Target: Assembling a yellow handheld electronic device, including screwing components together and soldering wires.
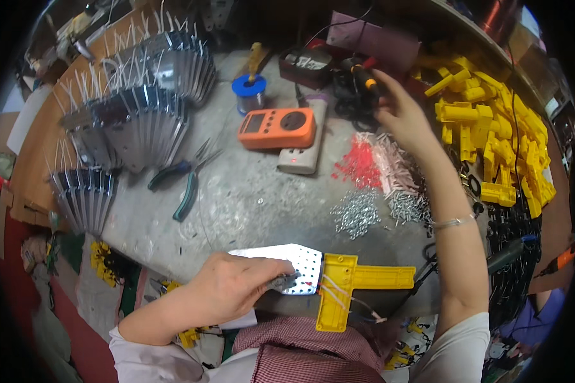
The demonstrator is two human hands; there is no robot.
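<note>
My left hand (227, 287) is closed on a shiny perforated metal plate (306, 262) near the table's front edge. Something small and dark grey shows beneath its fingertips, too unclear to name. Against the plate's right end sits a yellow T-shaped plastic housing (336, 293), open side up, with pale wires crossing it. My right hand (402, 115) reaches to the back of the table, finger and thumb apart. Its fingertips are at a black tool handle with an orange band (366, 78), beside black coiled cord (351, 105); whether they touch the handle is unclear.
Stacked metal plates with wires (140, 121) stand left. Pliers (188, 191), an orange multimeter (276, 127), a power strip (300, 163) and a solder spool (249, 92) lie mid-table. Small screws (356, 214) and red pieces (358, 166) lie near yellow housings (492, 127).
</note>
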